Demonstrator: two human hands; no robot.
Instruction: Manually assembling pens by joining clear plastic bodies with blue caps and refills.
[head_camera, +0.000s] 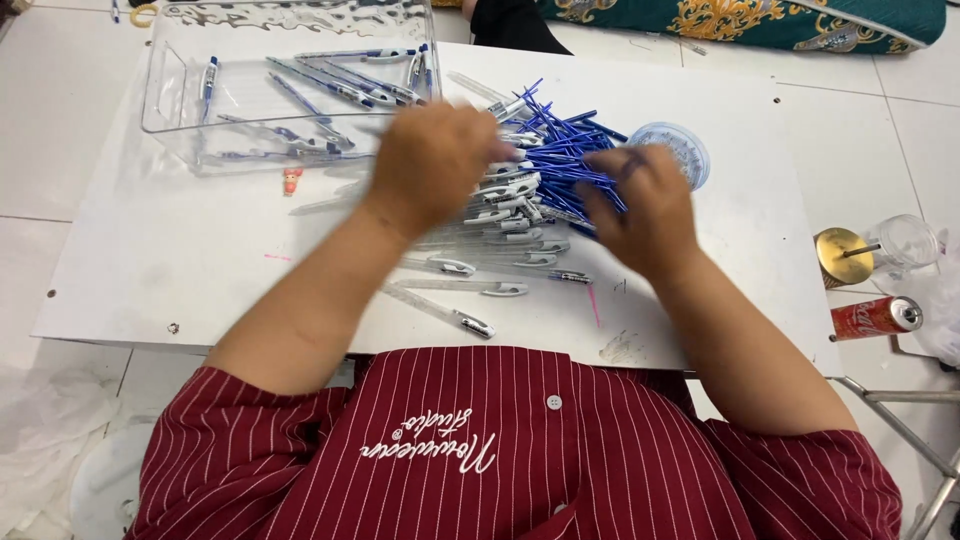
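Note:
My left hand (435, 160) hovers, blurred, over a heap of clear pen barrels with silver clips (505, 225) on the white board (180, 250). Its fingers curl near the barrels, but whether it holds one I cannot tell. My right hand (640, 205) rests on a pile of blue pen refills (565, 150), fingers bent around some of them. Several loose barrels (460, 290) lie nearer to me.
A clear plastic tray (170, 90) with several assembled pens stands at the back left. A small round clear lid (685, 150) lies beyond the refills. On the floor to the right are a red can (875, 318), a gold-lidded cup (842, 255) and a clear cup (908, 240).

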